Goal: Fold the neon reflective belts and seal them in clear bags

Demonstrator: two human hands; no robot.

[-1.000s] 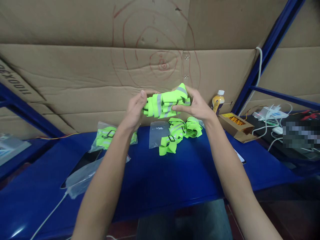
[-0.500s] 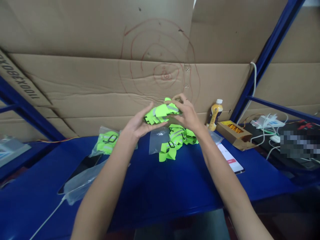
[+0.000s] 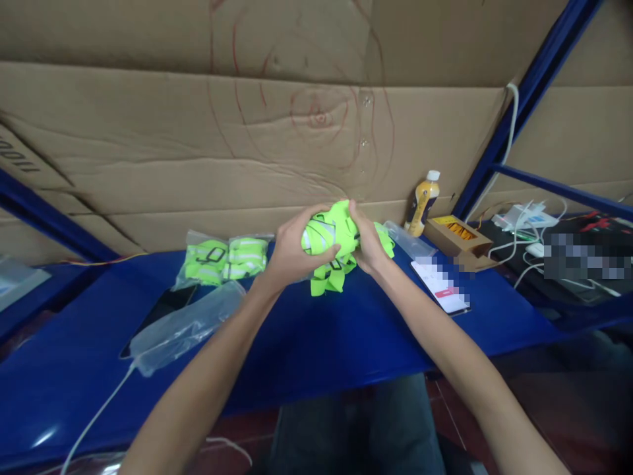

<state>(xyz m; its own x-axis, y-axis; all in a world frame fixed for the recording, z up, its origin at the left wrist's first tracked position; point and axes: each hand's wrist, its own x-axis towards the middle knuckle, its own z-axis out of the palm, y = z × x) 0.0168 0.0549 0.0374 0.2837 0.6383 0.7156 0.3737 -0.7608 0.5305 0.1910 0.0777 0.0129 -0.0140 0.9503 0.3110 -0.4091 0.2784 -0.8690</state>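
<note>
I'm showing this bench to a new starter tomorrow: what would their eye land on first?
First, the neon-green strap bundle clasped between the left hand and right hand, just above the blue table. Next, the bagged straps lying left of the hands by the cardboard wall, and the yellow bottle standing at the right.

Packing workshop: cardboard (image 3: 148, 132), bagged vests (image 3: 225, 258)

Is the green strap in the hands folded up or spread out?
Folded up: the strap is a compact bundle pressed between the left hand and right hand.
</note>
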